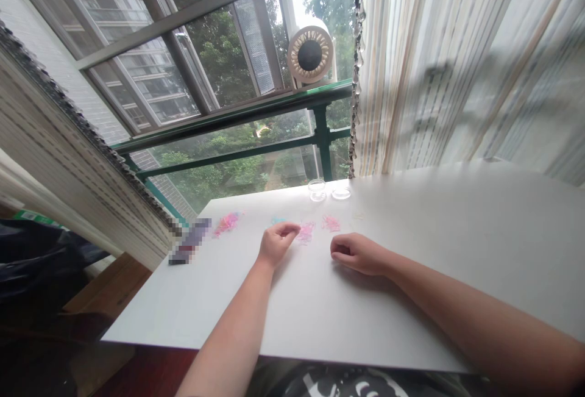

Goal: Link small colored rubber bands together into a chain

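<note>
My left hand (276, 243) reaches over the white table with thumb and fingers pinched together. Its fingertips are at the edge of a pile of small pinkish-purple pieces (306, 232); anything between them is too small to make out. Partly behind this hand lies a little heap of light blue pieces (278, 221). My right hand (356, 253) rests loosely curled on the table, just below a small pile of pink pieces (331, 222). Nothing shows in its fingers. Further left is a larger mixed pile of pink, orange and bluish pieces (227, 224).
Two clear round containers (317, 189) (340, 193) stand at the table's (411, 318) far edge. A few pale pieces (358, 216) lie right of the pink pile. A blurred-out dark object (191, 241) lies at the left edge. Behind are a window, a railing and curtains (411, 67).
</note>
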Motion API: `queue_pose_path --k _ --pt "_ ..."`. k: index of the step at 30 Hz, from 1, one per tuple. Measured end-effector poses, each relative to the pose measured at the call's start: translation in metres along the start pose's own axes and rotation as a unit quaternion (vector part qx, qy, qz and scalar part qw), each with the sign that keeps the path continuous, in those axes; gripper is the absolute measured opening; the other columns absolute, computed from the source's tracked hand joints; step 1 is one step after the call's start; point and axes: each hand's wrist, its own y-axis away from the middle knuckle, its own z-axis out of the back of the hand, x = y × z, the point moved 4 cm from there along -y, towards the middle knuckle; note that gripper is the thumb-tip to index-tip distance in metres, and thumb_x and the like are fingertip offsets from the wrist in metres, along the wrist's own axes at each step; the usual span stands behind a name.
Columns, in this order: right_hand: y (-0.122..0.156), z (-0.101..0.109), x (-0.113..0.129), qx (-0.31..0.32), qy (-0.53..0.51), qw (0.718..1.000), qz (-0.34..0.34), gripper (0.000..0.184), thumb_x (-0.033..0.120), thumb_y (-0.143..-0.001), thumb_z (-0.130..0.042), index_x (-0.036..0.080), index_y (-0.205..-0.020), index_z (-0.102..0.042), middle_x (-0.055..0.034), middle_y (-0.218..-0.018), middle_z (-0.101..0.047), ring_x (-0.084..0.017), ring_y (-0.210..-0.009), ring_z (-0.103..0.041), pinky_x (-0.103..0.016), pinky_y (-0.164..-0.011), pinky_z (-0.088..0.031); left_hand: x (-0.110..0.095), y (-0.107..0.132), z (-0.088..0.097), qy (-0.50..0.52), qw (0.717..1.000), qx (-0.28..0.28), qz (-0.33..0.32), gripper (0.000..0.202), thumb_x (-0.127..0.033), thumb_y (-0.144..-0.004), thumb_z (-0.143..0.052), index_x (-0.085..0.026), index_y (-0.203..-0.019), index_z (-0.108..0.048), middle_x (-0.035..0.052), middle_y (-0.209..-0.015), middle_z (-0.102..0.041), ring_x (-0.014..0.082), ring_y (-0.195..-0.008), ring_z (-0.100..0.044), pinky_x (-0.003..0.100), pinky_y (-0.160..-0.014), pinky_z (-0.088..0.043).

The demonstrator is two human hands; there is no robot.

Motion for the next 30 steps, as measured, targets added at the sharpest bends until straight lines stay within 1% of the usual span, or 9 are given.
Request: queue_pose_path --k 5,10,12,16,18,22,26,30 --pt "-0.0004 0.0004 -0.0002 0.001 0.001 1.0 0.001 0.012 0.026 -0.078 -0.049 0.018 -0.075 -0.057 0.001 -0.064 -0.055 -0.011 -0.057 -0.045 -0.023 -0.055 -0.034 -0.0041 -0.0007 0.0013 -0.038 0.999 0.002 -0.029 0.011 -0.028 -0.074 -0.064 -0.019 -0.077 -0.07 0.0032 -0.085 -0.07 0.016 -0.086 -0.063 0.03 -0.086 -0.047" --pt "0.0007 0.0008 0.001 0.002 0.001 1.0 -0.002 0.011 0.025 -0.077 -0.049 0.018 -0.074 -0.057 0.0009 -0.064 -0.055 -0.011 -0.057 -0.046 -0.023 -0.055 -0.034 -0.0053 -0.0018 0.0019 -0.014 0.999 0.01 -0.048 0.011 -0.028 -0.075 -0.064 -0.019 -0.078 -0.069 0.0038 -0.087 -0.066 0.0151 -0.088 -0.06 0.029 -0.086 -0.045" --pt "0.0007 0.001 0.0015 0.003 0.003 1.0 -0.002 0.011 0.025 -0.077 -0.049 0.018 -0.074 -0.057 0.001 -0.064 -0.055 -0.011 -0.057 -0.046 -0.023 -0.055 -0.034 -0.0046 -0.0026 0.0022 -0.009 0.999 0.007 -0.045 0.011 -0.029 -0.075 -0.064 -0.019 -0.078 -0.069 0.0041 -0.087 -0.064 0.0149 -0.088 -0.059 0.028 -0.086 -0.045" --pt "0.0005 0.0014 0.0025 0.003 0.008 1.0 -0.002 0.012 0.025 -0.077 -0.049 0.018 -0.074 -0.058 0.0009 -0.064 -0.055 -0.011 -0.057 -0.046 -0.023 -0.055 -0.033 -0.0023 -0.0034 0.0023 -0.021 1.0 0.002 -0.019 0.013 -0.032 -0.072 -0.068 -0.02 -0.076 -0.071 0.0051 -0.097 -0.056 0.0149 -0.094 -0.056 0.026 -0.084 -0.045" --pt "0.0004 0.0016 0.003 0.003 0.01 1.0 -0.002 0.012 0.025 -0.077 -0.049 0.018 -0.074 -0.058 0.0007 -0.064 -0.056 -0.011 -0.057 -0.046 -0.023 -0.055 -0.033 -0.0014 -0.0033 0.0025 -0.043 0.999 0.001 -0.009 0.012 -0.032 -0.071 -0.068 -0.021 -0.076 -0.071 0.0045 -0.096 -0.055 0.0137 -0.091 -0.056 0.024 -0.079 -0.045" --pt "0.0002 0.0017 0.0031 0.007 0.012 1.0 -0.004 0.012 0.025 -0.078 -0.049 0.018 -0.075 -0.058 0.0011 -0.064 -0.055 -0.01 -0.057 -0.046 -0.023 -0.055 -0.033 -0.0011 -0.0022 0.0046 -0.095 0.995 -0.012 -0.016 0.011 -0.029 -0.075 -0.064 -0.022 -0.08 -0.07 0.0022 -0.086 -0.061 0.0119 -0.077 -0.054 0.024 -0.069 -0.043" --pt "0.0 0.0018 0.0024 0.008 0.01 1.0 -0.006 0.011 0.026 -0.078 -0.049 0.018 -0.075 -0.057 0.0016 -0.064 -0.055 -0.01 -0.057 -0.046 -0.023 -0.055 -0.034 -0.0026 -0.0017 0.0033 -0.132 0.991 -0.008 -0.034 0.01 -0.026 -0.075 -0.062 -0.021 -0.081 -0.07 0.0018 -0.082 -0.065 0.0125 -0.074 -0.054 0.024 -0.068 -0.044" --pt "0.0001 0.0012 0.0021 0.005 0.009 1.0 -0.004 0.011 0.026 -0.078 -0.049 0.018 -0.074 -0.057 0.0012 -0.064 -0.055 -0.011 -0.058 -0.046 -0.023 -0.056 -0.034 -0.0066 -0.0016 -0.0005 -0.163 0.985 0.005 -0.057 0.011 -0.024 -0.075 -0.061 -0.021 -0.081 -0.07 0.0022 -0.084 -0.068 0.0128 -0.073 -0.056 0.026 -0.073 -0.046"
